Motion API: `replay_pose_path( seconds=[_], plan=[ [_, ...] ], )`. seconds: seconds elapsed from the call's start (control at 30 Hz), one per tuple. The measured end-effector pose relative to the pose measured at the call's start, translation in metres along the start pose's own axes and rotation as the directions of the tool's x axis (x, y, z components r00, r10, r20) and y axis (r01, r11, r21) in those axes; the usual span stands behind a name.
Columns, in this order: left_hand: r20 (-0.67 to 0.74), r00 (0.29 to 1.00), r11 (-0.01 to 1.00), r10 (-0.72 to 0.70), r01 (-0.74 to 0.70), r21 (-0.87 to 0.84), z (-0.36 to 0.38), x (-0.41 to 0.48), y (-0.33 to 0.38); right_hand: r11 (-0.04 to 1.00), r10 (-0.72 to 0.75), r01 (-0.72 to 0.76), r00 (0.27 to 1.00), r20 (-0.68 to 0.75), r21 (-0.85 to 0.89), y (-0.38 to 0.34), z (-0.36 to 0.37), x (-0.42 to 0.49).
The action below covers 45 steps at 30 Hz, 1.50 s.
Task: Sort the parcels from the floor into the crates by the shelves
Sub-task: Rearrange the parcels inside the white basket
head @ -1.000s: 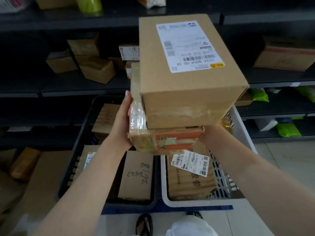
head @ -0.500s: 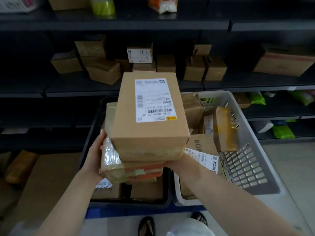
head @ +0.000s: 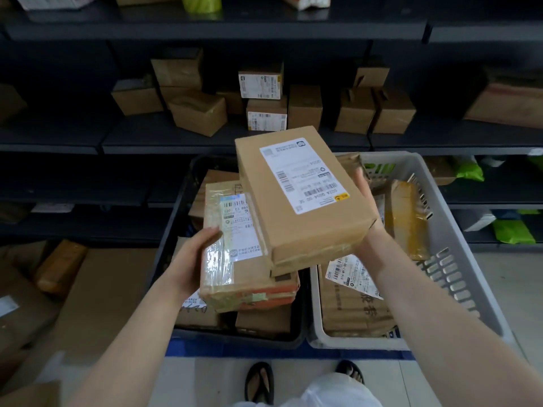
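- The left grip [head: 191, 261] holds the taped parcel [head: 235, 259] by its left edge, thumb on top over the clear tape and the other fingers hidden underneath.
- The right grip [head: 367, 227] clasps the plain cardboard box [head: 305, 198] at its right side, fingertips showing above the box's far right edge.
- The cardboard box lies tilted across the right half of the taped parcel, its white shipping label facing up. Whether the two touch along the whole overlap cannot be told.
- The taped parcel carries a white label under glossy tape and orange tape along its near edge. It is held above the black crate [head: 235, 340].
- The black crate stands on the floor [head: 205, 377] in front of the shelves [head: 205, 142], with several brown parcels inside it.
- Just beside it, to the right, stands the grey crate [head: 452, 259] with slotted walls. It holds a wide brown parcel [head: 352, 306] with a label at its near end and a yellow-taped parcel [head: 408, 218] leaning against its right wall.
- On the middle shelf sit small cardboard boxes, one a white-labelled box [head: 261, 83] stacked on another.
- Green bags [head: 467, 171] lie on the lower shelves at the right.
- Flat cardboard [head: 97, 289] covers the floor to the left of the black crate.
- The person's sandalled feet [head: 260, 383] stand at the near edge of the crates.
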<state>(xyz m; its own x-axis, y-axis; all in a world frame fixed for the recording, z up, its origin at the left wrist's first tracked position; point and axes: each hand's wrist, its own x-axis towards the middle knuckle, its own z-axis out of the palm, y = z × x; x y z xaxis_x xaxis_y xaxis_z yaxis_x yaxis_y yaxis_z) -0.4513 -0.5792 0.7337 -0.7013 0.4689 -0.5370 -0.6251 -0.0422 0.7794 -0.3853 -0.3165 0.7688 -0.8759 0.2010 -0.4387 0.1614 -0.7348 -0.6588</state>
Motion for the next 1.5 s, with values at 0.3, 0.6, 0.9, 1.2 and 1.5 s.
replay_pose_path(
  seconds=[0.3, 0.6, 0.9, 1.2, 1.5],
  plan=[
    [-0.024, 0.999, 1.000, 0.031, -0.031, 0.002, 0.002, -0.001, 0.024, 0.927, 0.009, 0.015, 0.998, 0.063, -0.376, -0.052, -0.001, -0.007],
    [-0.034, 0.980, 0.976, 0.194, -0.197, -0.098, 0.008, 0.020, 0.063, 0.826, -0.136, -0.073, 0.937, -0.323, -0.559, -0.127, -0.124, -0.063],
    [-0.319, 0.945, 0.966, -0.076, 0.150, 0.212, 0.038, 0.040, 0.039, 0.710, -0.027, -0.300, 0.893, -0.450, -0.637, -0.111, -0.208, -0.062],
    [-0.397, 0.566, 0.531, 0.722, -0.086, 0.843, 0.065, 0.050, 0.035, 0.557, -0.174, -0.413, 0.790, -0.587, -0.721, -0.061, -0.232, -0.048],
    [0.404, 0.908, -0.195, -0.108, -0.418, 0.887, 0.299, 0.063, -0.167, -0.112, -0.263, -0.412, 0.890, -0.373, -0.904, -0.059, -0.242, -0.028]
  ],
)
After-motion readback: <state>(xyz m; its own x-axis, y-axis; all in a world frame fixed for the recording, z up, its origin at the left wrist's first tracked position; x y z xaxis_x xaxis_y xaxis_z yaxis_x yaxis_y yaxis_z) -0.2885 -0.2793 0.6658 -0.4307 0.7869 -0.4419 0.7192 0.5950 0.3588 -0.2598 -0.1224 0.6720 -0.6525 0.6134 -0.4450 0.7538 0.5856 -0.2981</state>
